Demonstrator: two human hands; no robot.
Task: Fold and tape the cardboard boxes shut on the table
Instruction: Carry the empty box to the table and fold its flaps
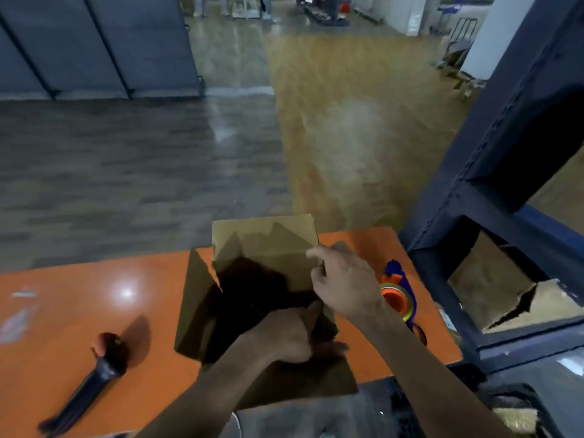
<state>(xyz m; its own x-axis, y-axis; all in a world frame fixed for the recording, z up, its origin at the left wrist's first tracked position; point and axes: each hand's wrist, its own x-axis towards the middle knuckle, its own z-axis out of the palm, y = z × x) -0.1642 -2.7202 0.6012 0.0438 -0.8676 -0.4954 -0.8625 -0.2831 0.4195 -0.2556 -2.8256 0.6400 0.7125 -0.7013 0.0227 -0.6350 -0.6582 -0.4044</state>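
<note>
Cardboard box (268, 245) stands open on the orange counter (63, 327), held between both grips. Right grip (344, 279) curls over the right flap; left grip (284, 336) pinches the near flap, probably to fold both inward. Tape dispenser (395, 298) waits just outboard of the right grip.

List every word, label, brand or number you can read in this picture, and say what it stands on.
No text can be read anywhere in this view.
Cardboard box: plain brown faces, no print visible.
Tape dispenser: no brand legible.
Pale patches on the orange table: too blurred to tell whether they carry writing.
Black-handled tool: no marking legible.
</note>
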